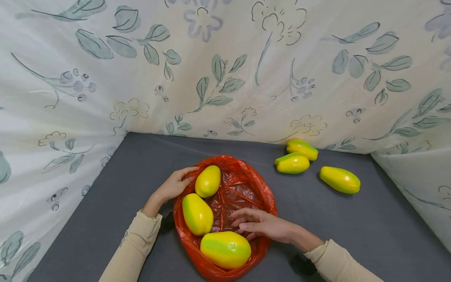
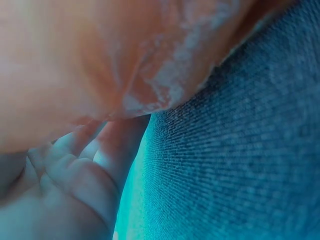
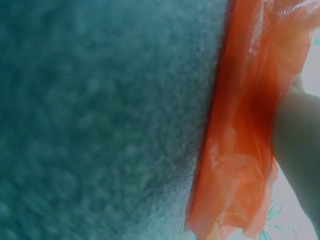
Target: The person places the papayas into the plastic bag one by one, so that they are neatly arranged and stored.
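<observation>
Glossy yellow-green papayas (image 1: pixel 225 250), three inside a red plastic bag (image 1: pixel 243 188), look mid-bagging imo. Right hand (image 1: pixel 263 226) is loosely spread, empty; left hand (image 1: pixel 173 185) touches the bag, can't tell if pinching. Next one probably needs a wide grab.

Head camera: mounted on head, faces forward and down; frames left hand (image 1: pixel 173 185), right hand (image 1: pixel 266 226), red bag (image 1: pixel 239 192), dark tabletop (image 1: pixel 317 215) and patterned curtain (image 1: pixel 225 78) beyond. Left wrist camera: very near, faces left hand and bag's outer side. Right wrist camera: close to tabletop, bag's outer side at right. All views share bag and tabletop.
</observation>
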The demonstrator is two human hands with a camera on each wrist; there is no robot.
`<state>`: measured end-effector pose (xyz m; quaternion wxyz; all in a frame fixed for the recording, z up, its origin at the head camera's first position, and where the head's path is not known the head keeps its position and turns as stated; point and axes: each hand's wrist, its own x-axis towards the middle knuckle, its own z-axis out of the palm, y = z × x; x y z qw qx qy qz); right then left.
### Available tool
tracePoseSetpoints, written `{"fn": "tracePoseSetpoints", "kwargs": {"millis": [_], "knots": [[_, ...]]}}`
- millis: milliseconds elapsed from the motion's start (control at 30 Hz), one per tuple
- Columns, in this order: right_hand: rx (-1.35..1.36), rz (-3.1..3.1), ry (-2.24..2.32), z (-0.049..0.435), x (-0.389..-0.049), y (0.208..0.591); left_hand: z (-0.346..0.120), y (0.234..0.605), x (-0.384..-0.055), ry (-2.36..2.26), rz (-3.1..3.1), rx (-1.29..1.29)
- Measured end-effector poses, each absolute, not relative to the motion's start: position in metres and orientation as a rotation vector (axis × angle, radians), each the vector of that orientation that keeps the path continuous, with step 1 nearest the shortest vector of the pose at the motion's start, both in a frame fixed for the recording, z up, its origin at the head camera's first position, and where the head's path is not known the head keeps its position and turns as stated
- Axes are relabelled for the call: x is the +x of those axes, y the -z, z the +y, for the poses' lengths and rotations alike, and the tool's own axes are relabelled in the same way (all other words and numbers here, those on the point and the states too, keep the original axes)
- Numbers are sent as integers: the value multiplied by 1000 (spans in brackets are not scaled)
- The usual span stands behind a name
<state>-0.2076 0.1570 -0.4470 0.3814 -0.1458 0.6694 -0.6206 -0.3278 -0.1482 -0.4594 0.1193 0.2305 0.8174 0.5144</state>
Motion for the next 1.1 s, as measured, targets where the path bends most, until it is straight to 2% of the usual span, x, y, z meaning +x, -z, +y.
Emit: {"fn": "tracePoseSetpoints", "kwargs": {"millis": [367, 1100], "knots": [[-384, 1582, 1700, 169, -208, 444, -148, 461, -330, -1519, 2359, 699], [-336, 1334, 2084, 227, -215, 441, -148, 457, -329, -1497, 2352, 682]]}}
